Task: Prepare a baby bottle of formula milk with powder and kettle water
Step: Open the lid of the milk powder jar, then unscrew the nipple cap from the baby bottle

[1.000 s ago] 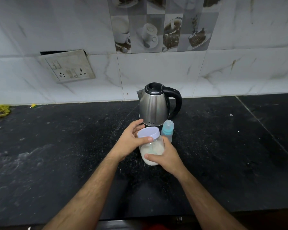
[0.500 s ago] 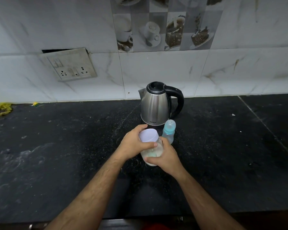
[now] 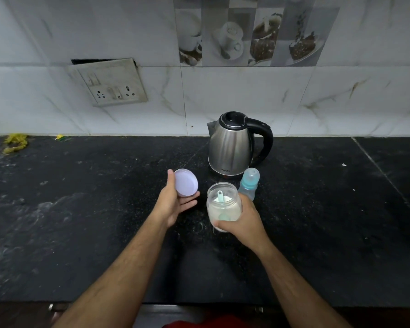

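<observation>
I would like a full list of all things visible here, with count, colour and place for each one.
kettle: 1, steel with black handle, back of counter
baby bottle: 1, pale blue, before kettle
powder jar: 1, clear, open, in right hand
scoop: 1, pale green, inside jar
lid: 1, lilac, in left hand
socket plate: 1, white, wall
yellow scraps: few, counter's far left
counter: 1, black
left hand: 1
right hand: 1

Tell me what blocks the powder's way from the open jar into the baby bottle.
The baby bottle still wears its teat and cap, closing its mouth. The jar is open, its lid in the left hand; nothing stands between them.
</observation>
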`<state>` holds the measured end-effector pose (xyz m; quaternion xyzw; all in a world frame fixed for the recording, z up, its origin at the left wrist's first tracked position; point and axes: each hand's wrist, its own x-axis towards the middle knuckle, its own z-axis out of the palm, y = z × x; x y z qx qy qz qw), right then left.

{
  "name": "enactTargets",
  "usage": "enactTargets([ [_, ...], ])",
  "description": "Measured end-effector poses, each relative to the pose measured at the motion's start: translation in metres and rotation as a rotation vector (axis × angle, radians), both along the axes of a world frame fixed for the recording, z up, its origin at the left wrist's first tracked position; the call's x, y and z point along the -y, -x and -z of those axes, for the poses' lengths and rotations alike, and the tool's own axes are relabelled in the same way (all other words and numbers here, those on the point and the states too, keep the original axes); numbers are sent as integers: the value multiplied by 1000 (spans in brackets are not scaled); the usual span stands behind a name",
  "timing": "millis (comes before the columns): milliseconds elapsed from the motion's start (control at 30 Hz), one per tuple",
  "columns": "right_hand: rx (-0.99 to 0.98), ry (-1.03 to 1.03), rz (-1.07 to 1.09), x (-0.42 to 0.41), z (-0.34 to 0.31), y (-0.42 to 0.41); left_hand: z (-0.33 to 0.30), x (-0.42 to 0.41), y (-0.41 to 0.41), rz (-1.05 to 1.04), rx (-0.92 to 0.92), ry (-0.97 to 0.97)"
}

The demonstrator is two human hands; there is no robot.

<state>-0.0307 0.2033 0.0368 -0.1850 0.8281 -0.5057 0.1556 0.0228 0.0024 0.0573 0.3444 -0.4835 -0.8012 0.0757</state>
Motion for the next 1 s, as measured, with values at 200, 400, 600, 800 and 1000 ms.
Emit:
enactTargets([
  [200,34,-53,-8,2,0,3,53,43,-4,-50,195,141],
  [400,-11,-81,13,5,3,5,82,86,-3,-36,572,619],
  [600,-10,-84,14,4,3,8,86,101,-5,57,692,844],
  [800,19,-76,-5,9,4,6,87,102,-10,58,766,989],
  [1000,35,-80,-20,16,6,4,91,104,-13,67,773,1028],
])
